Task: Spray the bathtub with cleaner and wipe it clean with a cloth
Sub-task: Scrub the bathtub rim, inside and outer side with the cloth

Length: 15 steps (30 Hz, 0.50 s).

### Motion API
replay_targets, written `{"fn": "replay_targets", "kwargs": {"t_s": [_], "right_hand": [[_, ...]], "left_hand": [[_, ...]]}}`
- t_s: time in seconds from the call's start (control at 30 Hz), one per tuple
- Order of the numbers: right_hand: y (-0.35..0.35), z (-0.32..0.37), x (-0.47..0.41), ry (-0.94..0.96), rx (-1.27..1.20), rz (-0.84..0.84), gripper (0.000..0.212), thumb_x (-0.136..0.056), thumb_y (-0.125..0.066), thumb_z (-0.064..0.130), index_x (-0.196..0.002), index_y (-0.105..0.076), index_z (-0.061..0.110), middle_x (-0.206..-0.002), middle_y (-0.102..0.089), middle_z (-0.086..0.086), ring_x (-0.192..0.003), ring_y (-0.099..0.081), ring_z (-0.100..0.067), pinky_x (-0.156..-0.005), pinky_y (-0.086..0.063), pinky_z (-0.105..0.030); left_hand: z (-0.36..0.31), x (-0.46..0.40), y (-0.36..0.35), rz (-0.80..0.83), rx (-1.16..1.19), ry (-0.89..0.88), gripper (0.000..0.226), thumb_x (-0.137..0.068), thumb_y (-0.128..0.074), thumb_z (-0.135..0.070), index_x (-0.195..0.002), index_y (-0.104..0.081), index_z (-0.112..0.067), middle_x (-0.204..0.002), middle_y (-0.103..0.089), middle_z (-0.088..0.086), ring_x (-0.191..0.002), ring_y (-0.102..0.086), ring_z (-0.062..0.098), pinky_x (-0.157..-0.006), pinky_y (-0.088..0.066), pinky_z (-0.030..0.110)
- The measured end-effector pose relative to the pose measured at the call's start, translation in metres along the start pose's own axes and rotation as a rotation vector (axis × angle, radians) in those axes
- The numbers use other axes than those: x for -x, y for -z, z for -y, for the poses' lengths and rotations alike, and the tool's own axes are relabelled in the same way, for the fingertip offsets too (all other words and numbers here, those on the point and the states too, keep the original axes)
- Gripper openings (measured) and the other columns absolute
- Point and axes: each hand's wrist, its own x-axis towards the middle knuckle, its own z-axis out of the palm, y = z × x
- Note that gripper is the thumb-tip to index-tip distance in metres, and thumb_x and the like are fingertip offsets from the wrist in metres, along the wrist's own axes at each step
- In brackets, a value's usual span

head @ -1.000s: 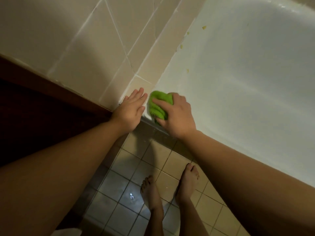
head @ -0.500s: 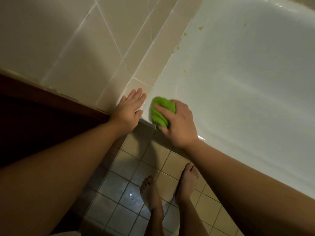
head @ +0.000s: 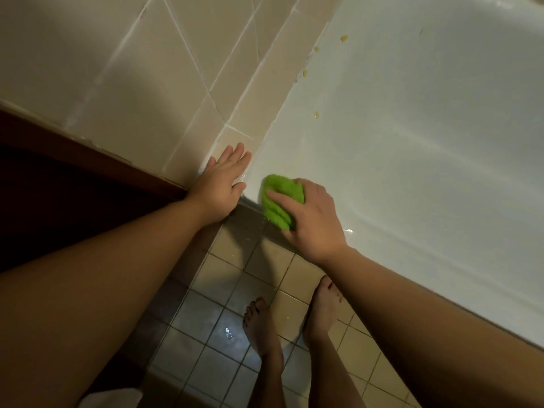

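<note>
The white bathtub point(head: 412, 148) fills the right of the head view. A bunched green cloth point(head: 278, 201) lies on the tub's near rim at its corner, and my right hand point(head: 313, 222) grips it, thumb across the front, fingers curled over the top. My left hand point(head: 222, 187) rests flat with straight fingers on the tiled wall corner just left of the tub's edge. Several small yellowish spots point(head: 316, 114) sit on the tub's end rim near the wall. No spray bottle is in view.
Beige wall tiles point(head: 164, 83) rise behind the tub's end. A dark wooden frame point(head: 88, 160) runs along the left. My bare feet point(head: 262, 325) stand on the small-tiled floor point(head: 212, 363) beside the tub. A white object point(head: 112, 397) shows at the bottom edge.
My right hand has slid the green cloth along the tub's rim, a little to the right and towards me. My left hand has stayed flat on the wall corner.
</note>
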Motion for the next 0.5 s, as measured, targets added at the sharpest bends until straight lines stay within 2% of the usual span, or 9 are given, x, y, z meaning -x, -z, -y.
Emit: {"fn": "replay_targets", "kwargs": {"t_s": [0.1,0.17,0.23,0.3,0.37,0.5], "right_hand": [[0.010,-0.023,0.041,0.027,0.000,-0.011,0.063,-0.085,-0.072,0.043,-0.145,-0.055,0.034,-0.141,-0.048,-0.016,-0.125,-0.042,-0.034,-0.103,-0.038,-0.046],[0.019,-0.035,0.056,-0.115,-0.026,-0.020,0.068,-0.086,-0.073,0.044,-0.149,-0.048,0.036,-0.143,-0.043,-0.015,-0.126,-0.039,-0.033,-0.104,-0.041,-0.050],[0.020,-0.036,0.046,-0.271,-0.053,-0.063,0.068,-0.090,-0.070,0.047,-0.151,-0.041,0.038,-0.141,-0.039,-0.014,-0.125,-0.038,-0.032,-0.105,-0.041,-0.047],[0.014,-0.028,0.018,-0.345,-0.067,-0.106,0.066,-0.092,-0.067,0.052,-0.152,-0.041,0.040,-0.139,-0.040,-0.014,-0.122,-0.039,-0.033,-0.104,-0.039,-0.045],[0.006,-0.014,-0.006,-0.296,-0.064,-0.105,0.066,-0.091,-0.068,0.052,-0.150,-0.044,0.039,-0.139,-0.041,-0.014,-0.120,-0.041,-0.034,-0.102,-0.040,-0.045],[0.003,-0.009,0.001,-0.047,-0.018,-0.025,0.069,-0.084,-0.072,0.047,-0.148,-0.050,0.034,-0.143,-0.045,-0.015,-0.127,-0.042,-0.035,-0.103,-0.038,-0.046]], "left_hand": [[-0.002,0.000,0.002,0.020,-0.015,0.011,0.065,-0.107,-0.046,-0.012,-0.165,-0.015,-0.017,-0.172,0.001,-0.001,-0.158,0.005,0.017,-0.125,0.008,0.036],[-0.003,0.001,0.002,0.022,-0.034,0.019,0.065,-0.108,-0.044,-0.013,-0.165,-0.012,-0.018,-0.172,0.003,-0.002,-0.158,0.007,0.016,-0.124,0.009,0.035],[-0.004,0.000,0.001,0.021,-0.053,0.021,0.065,-0.109,-0.043,-0.014,-0.165,-0.011,-0.019,-0.172,0.004,-0.002,-0.158,0.007,0.017,-0.124,0.009,0.035],[-0.004,0.000,0.000,0.021,-0.062,0.017,0.065,-0.109,-0.043,-0.014,-0.165,-0.011,-0.019,-0.172,0.004,-0.002,-0.158,0.007,0.017,-0.125,0.009,0.036],[-0.003,0.000,0.000,0.019,-0.062,0.012,0.065,-0.108,-0.044,-0.014,-0.165,-0.012,-0.018,-0.172,0.003,-0.001,-0.159,0.006,0.019,-0.125,0.008,0.037],[-0.003,0.000,0.001,0.022,-0.019,0.000,0.066,-0.107,-0.048,-0.016,-0.165,-0.015,-0.018,-0.172,0.001,-0.001,-0.159,0.005,0.019,-0.124,0.008,0.036]]}}
